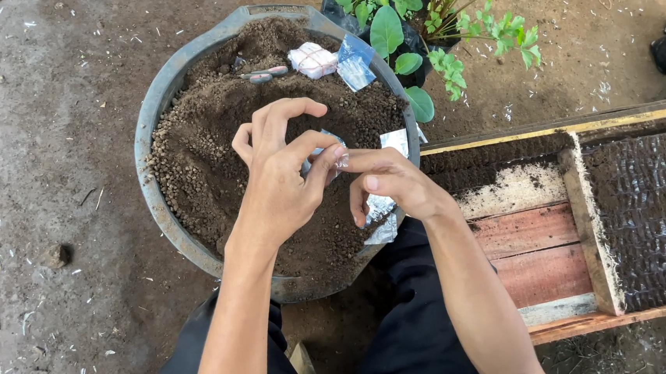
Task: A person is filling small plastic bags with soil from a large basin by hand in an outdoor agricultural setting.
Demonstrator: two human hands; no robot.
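Crinkly glossy foil packet [336, 157], grainy matt soil [212, 133], rough wooden frame [586, 232].

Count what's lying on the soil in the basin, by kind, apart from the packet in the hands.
Small scissors: 1
White wrapped bundle: 1
Clear blue-tinted packet: 1
Silvery torn wrappers: 2, one by the far rim, one under the right hand
Total: 5

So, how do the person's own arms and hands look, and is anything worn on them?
Both forearms are bare: no sleeves reach them, and no gloves, watch or rings show. The left hand and the right hand are slim, with short nails. A little dark soil may cling to the fingers, but that is hard to tell. Below the arms, dark trousers cover the legs.
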